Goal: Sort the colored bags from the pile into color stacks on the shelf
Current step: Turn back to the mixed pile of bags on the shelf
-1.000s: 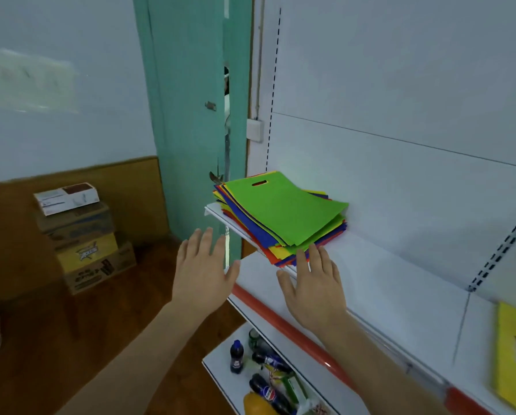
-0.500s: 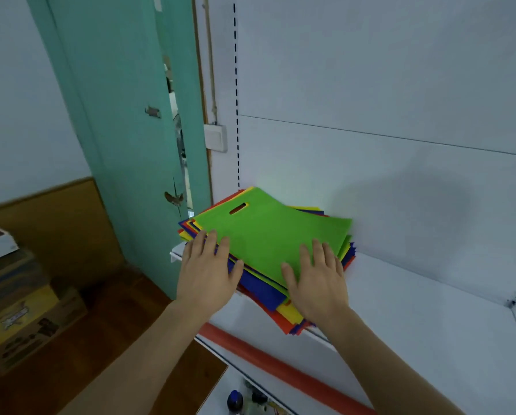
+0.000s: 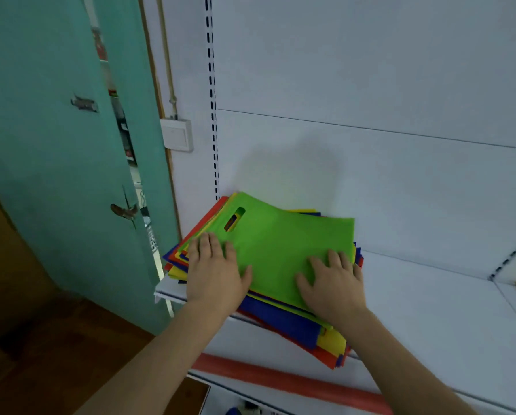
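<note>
While both palms lie flat, fingers spread, pinching nothing | green bag (image 3: 280, 250) tops pile (image 3: 295, 327), frame centre | left hand (image 3: 215, 277) beside handle slot; right hand (image 3: 331, 286) at lower-right edge

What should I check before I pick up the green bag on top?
1. Green bag lies on top of the pile: ok.
2. Left hand rests flat on its left edge: ok.
3. Right hand rests flat on its right part: ok.
4. Fingers pinch only one bag: cannot tell.
5. Pile sits fully on the shelf: not ok, its front corner overhangs.
6. Bare shelf to the right: ok.
</note>
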The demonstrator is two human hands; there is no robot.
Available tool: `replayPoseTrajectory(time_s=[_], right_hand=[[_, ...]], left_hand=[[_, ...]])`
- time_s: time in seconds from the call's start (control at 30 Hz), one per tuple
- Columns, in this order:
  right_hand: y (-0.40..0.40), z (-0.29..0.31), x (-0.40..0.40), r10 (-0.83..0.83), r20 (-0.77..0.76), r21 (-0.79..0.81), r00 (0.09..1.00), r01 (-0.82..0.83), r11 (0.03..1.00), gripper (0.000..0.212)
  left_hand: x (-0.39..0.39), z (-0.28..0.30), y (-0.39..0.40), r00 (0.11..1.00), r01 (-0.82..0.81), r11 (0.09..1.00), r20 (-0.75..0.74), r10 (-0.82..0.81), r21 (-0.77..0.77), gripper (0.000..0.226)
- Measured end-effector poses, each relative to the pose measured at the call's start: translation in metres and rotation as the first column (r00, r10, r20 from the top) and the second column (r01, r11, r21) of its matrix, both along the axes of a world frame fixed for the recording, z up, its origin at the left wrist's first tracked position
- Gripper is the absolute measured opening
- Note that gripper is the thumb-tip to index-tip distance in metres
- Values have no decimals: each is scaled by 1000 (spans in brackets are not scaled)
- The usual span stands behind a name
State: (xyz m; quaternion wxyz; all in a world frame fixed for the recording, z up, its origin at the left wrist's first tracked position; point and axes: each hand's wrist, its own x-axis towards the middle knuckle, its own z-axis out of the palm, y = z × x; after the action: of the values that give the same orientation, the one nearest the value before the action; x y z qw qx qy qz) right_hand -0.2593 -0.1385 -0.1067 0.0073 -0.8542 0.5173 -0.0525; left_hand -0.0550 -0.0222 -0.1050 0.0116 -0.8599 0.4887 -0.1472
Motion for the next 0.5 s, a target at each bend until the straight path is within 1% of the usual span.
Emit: replayPoseTrajectory(time_s=[0.07,0.13,0.2,0.27,0.33,0.37,0.43,0.5], right_hand=[[7,2,-1,-162,26,-3,986,162,987,62],[13,5,-5,-301,67,45,951,299,953,65],[23,6,-9,-387,105,82,916,380,921,69],[34,6,-13,-422,190,80,887,414,907,61],[40,8,-19,-424,309,74,851,423,903,42],[42,11,-22,-425,355,73,832,429,900,39],[44,14,-28,-418,415,54,808,437,898,47],[43,15,-35,-410,445,23,796,448,894,51]], left_hand=[[-2,4,1,999,50,999,7,-50,8,81],[-4,8,1,993,117,993,-6,-117,1,72],[-5,6,5,980,199,980,-10,-199,-29,64],[-3,2,8,960,276,957,-10,-278,-86,62],[0,0,8,940,335,932,-15,-340,-138,66],[2,0,8,934,348,924,-25,-356,-157,71],[6,1,9,942,315,934,-63,-329,-165,87],[6,1,10,964,245,961,-77,-256,-129,99]])
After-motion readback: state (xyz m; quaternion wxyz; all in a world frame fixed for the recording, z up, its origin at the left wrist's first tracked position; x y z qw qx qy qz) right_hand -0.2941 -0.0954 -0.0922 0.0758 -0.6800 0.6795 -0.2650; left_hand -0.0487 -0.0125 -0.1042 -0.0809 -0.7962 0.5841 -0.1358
